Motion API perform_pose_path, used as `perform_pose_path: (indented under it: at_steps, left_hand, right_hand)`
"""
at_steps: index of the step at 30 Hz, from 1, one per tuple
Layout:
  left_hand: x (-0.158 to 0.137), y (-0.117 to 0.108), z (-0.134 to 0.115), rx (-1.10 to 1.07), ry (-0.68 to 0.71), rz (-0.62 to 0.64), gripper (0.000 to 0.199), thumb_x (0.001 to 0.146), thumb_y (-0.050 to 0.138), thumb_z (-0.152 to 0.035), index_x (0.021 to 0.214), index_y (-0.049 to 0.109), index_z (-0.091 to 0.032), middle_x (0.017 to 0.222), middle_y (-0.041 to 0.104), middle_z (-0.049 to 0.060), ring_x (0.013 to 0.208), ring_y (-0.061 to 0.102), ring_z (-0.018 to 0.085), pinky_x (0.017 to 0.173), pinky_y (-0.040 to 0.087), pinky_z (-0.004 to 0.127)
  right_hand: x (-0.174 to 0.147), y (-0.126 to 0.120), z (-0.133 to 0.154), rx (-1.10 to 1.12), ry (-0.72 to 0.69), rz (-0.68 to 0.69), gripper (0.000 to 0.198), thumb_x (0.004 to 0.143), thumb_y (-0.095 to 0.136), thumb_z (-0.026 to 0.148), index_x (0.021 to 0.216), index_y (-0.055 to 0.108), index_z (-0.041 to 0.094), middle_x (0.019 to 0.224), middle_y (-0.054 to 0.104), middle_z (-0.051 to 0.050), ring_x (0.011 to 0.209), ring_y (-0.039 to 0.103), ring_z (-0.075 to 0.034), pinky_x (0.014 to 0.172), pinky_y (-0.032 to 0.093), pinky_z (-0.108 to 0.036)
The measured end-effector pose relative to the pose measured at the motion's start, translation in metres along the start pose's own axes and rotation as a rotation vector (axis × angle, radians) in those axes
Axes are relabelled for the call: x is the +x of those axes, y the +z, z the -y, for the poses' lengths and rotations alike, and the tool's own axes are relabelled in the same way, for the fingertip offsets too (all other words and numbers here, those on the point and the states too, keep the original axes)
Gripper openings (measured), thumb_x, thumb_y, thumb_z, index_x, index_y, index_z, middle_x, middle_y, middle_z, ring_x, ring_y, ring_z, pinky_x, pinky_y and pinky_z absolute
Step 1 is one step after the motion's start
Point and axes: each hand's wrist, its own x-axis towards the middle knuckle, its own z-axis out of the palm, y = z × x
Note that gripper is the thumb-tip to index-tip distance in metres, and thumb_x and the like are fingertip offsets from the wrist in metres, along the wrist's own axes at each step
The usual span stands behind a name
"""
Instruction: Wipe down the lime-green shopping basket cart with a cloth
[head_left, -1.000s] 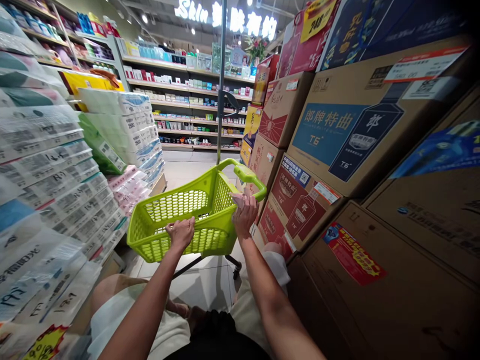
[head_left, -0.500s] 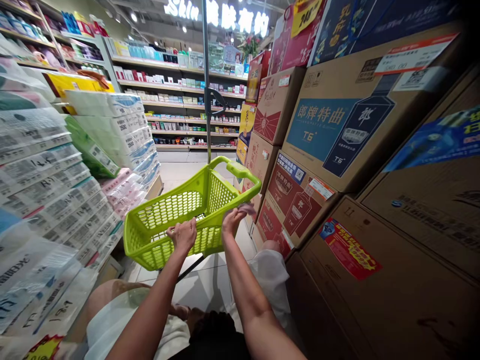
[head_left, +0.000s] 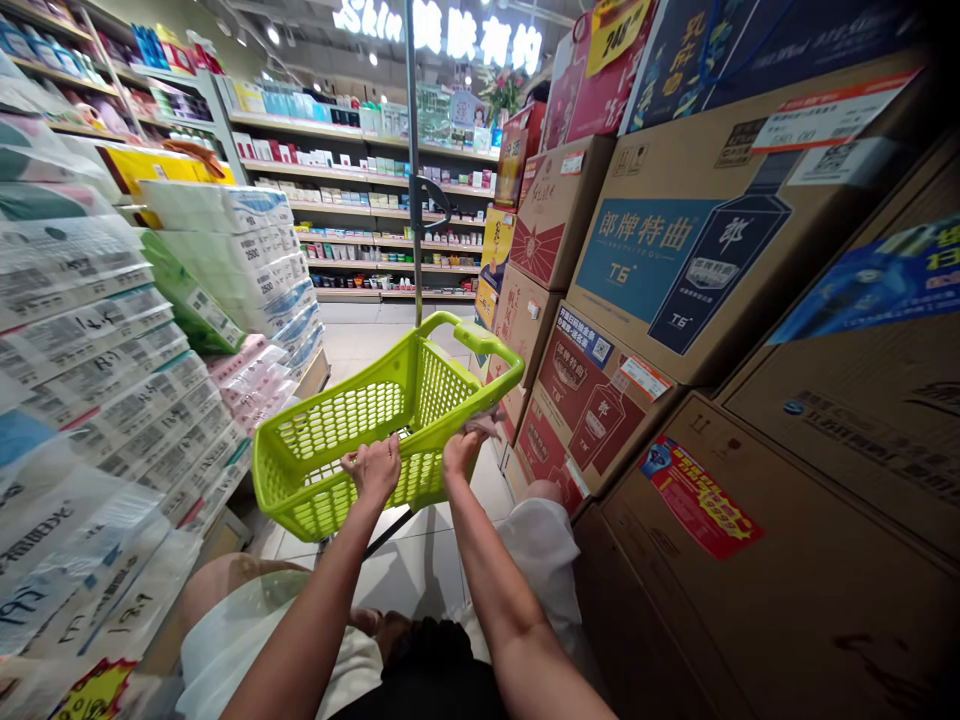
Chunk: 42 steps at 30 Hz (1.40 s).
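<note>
Plastic-wrapped tissue packs [head_left: 82,270] rise at left; mid-aisle stands a lime-green shopping cart [head_left: 364,405], left hand [head_left: 376,467] curled over its near rim, right hand [head_left: 459,453] folded around a pinkish cloth [head_left: 486,424] below the handle [head_left: 491,344]; liquor cartons [head_left: 667,260] stack up at right.

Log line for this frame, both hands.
left hand: gripping rim of green cart | right hand: holding pinkish cloth beside cart | right side: stacked cartons
</note>
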Motion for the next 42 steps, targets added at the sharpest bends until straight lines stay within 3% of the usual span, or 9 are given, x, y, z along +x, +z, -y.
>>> perform_pose_path:
  at_steps: [4,7,10,13,21,27,32,36,42]
  left_hand:
    - [0.000,-0.013,0.004,0.018,0.053,0.125,0.057,0.104,0.022,-0.047,0.102,0.073,-0.021,0.108,0.076,0.012,0.110,0.062,0.030,0.100,0.033,0.049]
    - [0.004,-0.029,0.022,0.031,0.125,0.143,0.053,0.104,0.024,-0.047,0.108,0.070,-0.022,0.111,0.075,0.012,0.108,0.064,0.028,0.097,0.039,0.044]
    - [0.007,-0.039,0.048,0.066,0.053,0.058,0.055,0.103,0.023,-0.047,0.108,0.073,-0.022,0.116,0.075,0.012,0.111,0.065,0.029,0.099,0.041,0.043]
    - [0.005,-0.038,0.062,0.127,-0.025,0.165,0.065,0.101,0.021,-0.050,0.093,0.078,-0.020,0.108,0.077,0.014,0.103,0.069,0.032,0.087,0.046,0.041]
    - [-0.006,-0.032,0.067,0.254,0.121,0.111,0.067,0.101,0.018,-0.040,0.090,0.079,-0.014,0.099,0.079,0.017,0.097,0.074,0.033,0.074,0.049,0.037]
    - [-0.007,-0.026,0.075,0.218,0.157,0.057,0.067,0.102,0.018,-0.040,0.085,0.079,-0.016,0.095,0.079,0.017,0.095,0.075,0.029,0.076,0.050,0.034]
    - [-0.004,-0.025,0.078,0.244,0.181,0.071,0.064,0.103,0.019,-0.037,0.091,0.079,-0.017,0.095,0.079,0.015,0.097,0.075,0.029,0.079,0.051,0.034]
    - [0.000,-0.028,0.084,0.265,0.196,0.109,0.059,0.103,0.022,-0.034,0.096,0.078,-0.018,0.098,0.079,0.014,0.099,0.074,0.028,0.080,0.050,0.034]
    - [0.000,-0.028,0.083,0.222,0.112,0.104,0.065,0.102,0.020,-0.040,0.087,0.079,-0.016,0.102,0.079,0.015,0.101,0.074,0.031,0.079,0.050,0.036]
  right_hand:
    - [0.001,-0.005,0.000,-0.057,0.162,-0.018,0.056,0.093,0.026,0.008,0.148,0.039,0.002,0.147,0.045,-0.028,0.145,0.040,-0.026,0.120,0.035,-0.045]
    - [0.006,-0.016,-0.010,-0.177,0.135,-0.003,0.053,0.092,0.034,0.008,0.144,0.045,0.006,0.151,0.040,-0.027,0.147,0.037,-0.027,0.120,0.035,-0.045]
    - [0.015,-0.024,-0.016,-0.266,-0.071,0.037,0.045,0.094,0.038,0.008,0.135,0.055,0.012,0.147,0.047,-0.024,0.144,0.040,-0.027,0.120,0.035,-0.047]
    - [0.011,-0.020,-0.012,-0.332,-0.296,0.051,0.040,0.099,0.035,0.010,0.130,0.060,0.013,0.142,0.055,-0.020,0.142,0.040,-0.027,0.118,0.037,-0.049]
    - [-0.021,-0.015,-0.030,-0.418,-0.822,0.157,0.039,0.098,0.045,0.010,0.129,0.067,0.020,0.133,0.068,-0.012,0.134,0.051,-0.024,0.112,0.041,-0.042]
    - [0.016,-0.027,-0.040,-0.451,-0.680,0.061,0.048,0.096,0.036,0.008,0.128,0.070,0.019,0.132,0.068,-0.015,0.133,0.050,-0.028,0.110,0.039,-0.045]
    - [-0.034,0.000,-0.027,-0.388,-0.707,-0.064,0.043,0.095,0.042,0.009,0.120,0.074,0.022,0.124,0.072,-0.014,0.124,0.056,-0.032,0.100,0.043,-0.048]
    - [-0.061,0.001,-0.021,-0.279,-0.868,0.051,0.043,0.093,0.047,0.008,0.122,0.073,0.027,0.123,0.073,-0.009,0.119,0.060,-0.028,0.100,0.046,-0.044]
    - [0.014,-0.052,-0.009,-0.326,-0.656,0.057,0.047,0.100,0.035,0.011,0.135,0.065,0.019,0.135,0.066,-0.014,0.129,0.053,-0.029,0.110,0.043,-0.049]
